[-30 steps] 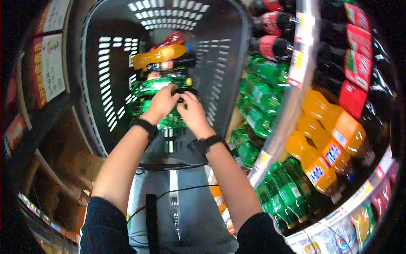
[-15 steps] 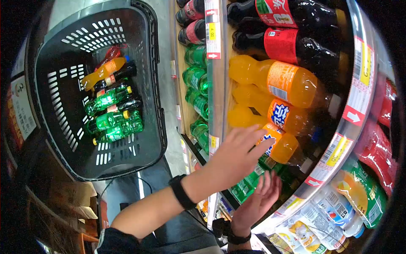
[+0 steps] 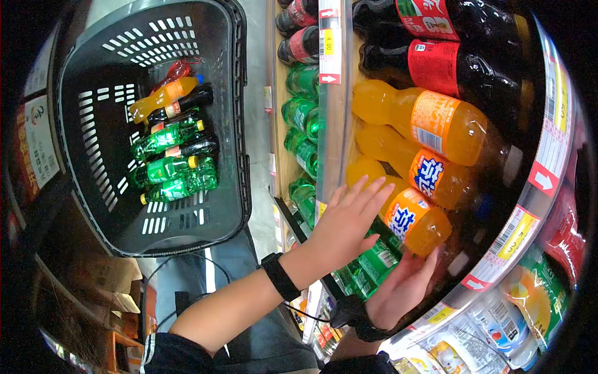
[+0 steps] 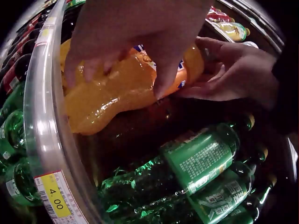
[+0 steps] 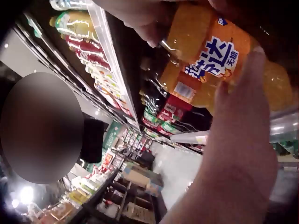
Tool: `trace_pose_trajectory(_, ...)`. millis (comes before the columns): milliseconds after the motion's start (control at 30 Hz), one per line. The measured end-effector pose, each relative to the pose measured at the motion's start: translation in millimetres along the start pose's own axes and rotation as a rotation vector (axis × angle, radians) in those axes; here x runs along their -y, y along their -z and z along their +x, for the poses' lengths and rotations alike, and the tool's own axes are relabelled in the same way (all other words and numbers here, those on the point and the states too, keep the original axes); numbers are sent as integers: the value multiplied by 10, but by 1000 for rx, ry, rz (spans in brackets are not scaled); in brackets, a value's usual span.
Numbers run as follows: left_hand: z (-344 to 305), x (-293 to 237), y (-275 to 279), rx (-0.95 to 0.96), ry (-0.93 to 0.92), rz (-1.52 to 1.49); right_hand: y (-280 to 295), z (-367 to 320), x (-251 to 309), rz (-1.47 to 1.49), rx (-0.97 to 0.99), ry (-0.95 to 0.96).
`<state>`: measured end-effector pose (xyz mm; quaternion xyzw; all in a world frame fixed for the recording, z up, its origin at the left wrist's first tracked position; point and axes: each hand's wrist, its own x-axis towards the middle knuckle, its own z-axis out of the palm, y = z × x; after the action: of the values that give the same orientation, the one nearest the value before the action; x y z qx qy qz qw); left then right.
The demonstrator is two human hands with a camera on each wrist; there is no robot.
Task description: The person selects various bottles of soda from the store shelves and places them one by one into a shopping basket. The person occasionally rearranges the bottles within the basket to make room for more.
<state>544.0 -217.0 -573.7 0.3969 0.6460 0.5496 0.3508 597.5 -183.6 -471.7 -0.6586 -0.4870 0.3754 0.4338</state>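
A large orange soda bottle with an orange and blue label lies on its side on the shelf, its base toward the right. Over its neck and body, my left hand grips it from above; in the left wrist view that hand's fingers and thumb straddle the orange plastic. My right hand holds the base end, with thumb and fingers around it. Two more orange soda bottles lie just behind. Green soda bottles lie on the near side of the gripped one.
A black shopping basket at the left holds several small green, dark, orange and red bottles. Dark cola bottles fill the shelf's far part. A clear shelf barrier and a price-tag rail border the shelf.
Both hands have left the basket and come to the shelf on the right. Over the last half second they have closed in on the nearest orange soda bottle and taken hold of it.
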Motion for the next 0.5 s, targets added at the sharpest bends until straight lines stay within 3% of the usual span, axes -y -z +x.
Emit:
trace_pose_trajectory(100, 0, 15, 21, 10, 4, -18, 122, -148, -129, -25, 57, 38)
trace_pose_trajectory(133, 1, 25, 36, 18, 5, -27, 108, -211, -166, -46, 166, 202)
trace_pose_trajectory(233, -60, 81, 73, 19, -28, -69, 87, -452, -304, -116, 204, 428)
trace_pose_trajectory(267, -85, 118, 72, 5, -34, -154, 103, -530, -252, -197, 266, 352)
trace_pose_trajectory(333, -127, 183, 106, -23, -47, -322, 215, -612, -294, -304, 407, 504)
trace_pose_trajectory(500, -451, 11, 592, -110, -104, -387, 534, -862, -146, -640, 699, 760)
